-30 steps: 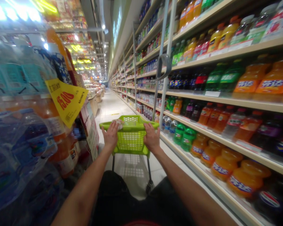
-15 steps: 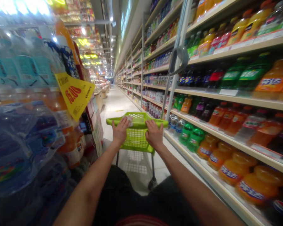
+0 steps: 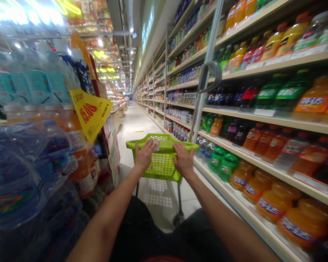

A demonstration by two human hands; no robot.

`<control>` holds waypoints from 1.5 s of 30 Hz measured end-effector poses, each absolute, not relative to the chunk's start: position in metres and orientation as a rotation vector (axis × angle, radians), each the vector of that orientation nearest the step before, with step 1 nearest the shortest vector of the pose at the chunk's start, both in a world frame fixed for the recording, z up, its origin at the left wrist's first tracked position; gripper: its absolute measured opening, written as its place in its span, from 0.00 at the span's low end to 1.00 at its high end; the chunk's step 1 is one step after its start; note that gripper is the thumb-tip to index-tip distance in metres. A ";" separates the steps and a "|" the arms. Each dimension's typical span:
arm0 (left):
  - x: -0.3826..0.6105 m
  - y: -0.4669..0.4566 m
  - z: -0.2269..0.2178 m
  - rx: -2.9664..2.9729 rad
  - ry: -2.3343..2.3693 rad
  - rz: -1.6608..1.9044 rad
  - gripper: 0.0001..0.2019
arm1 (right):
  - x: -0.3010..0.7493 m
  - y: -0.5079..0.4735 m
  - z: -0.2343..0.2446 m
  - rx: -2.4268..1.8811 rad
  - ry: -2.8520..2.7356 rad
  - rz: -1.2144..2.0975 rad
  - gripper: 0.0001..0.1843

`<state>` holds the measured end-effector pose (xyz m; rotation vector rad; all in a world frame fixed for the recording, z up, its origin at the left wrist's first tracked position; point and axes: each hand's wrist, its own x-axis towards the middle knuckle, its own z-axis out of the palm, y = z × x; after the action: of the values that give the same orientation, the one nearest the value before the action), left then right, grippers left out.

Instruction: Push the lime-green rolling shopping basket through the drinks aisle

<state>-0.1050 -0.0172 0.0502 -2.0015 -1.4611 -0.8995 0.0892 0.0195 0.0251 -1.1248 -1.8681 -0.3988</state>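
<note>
A lime-green shopping cart [image 3: 164,165] stands in a supermarket aisle right in front of me. My left hand [image 3: 144,155] is closed over the left part of its handle bar and also pins a small crumpled white paper [image 3: 154,142] against it. My right hand [image 3: 183,160] is wrapped round the right part of the same bar. The basket looks empty as far as I can see through the mesh.
Long shelves [image 3: 262,112] of soft-drink bottles run along the right, with orange bottles [image 3: 268,203] low down. On the left rise stacked packs of water bottles [image 3: 24,163] with a yellow price sign [image 3: 90,112]. The tiled aisle floor [image 3: 136,123] stretches ahead.
The cart and both hands have rolled forward along the aisle; the shelves and the left bottle stack have slid past. Both hands keep the same hold on the bar.
</note>
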 end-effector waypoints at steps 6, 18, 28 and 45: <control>-0.144 -0.021 0.046 -1.784 -1.632 -0.961 0.21 | 0.095 0.020 0.025 -1.169 -1.816 -0.395 0.25; -0.118 -0.021 0.049 -1.864 -1.623 -0.893 0.22 | 0.110 0.024 0.021 -1.176 -1.815 -0.369 0.27; -0.116 -0.017 0.046 -1.772 -1.721 -0.997 0.23 | 0.108 0.026 0.020 -1.166 -1.768 -0.316 0.27; -0.101 -0.017 0.051 -1.936 -1.596 -0.882 0.22 | 0.109 0.026 0.019 -1.152 -1.761 -0.355 0.28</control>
<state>-0.1014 -0.0168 0.0509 -1.9363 -1.5963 -0.8823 0.1095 0.0265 0.0185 -1.1521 -1.7607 -0.3546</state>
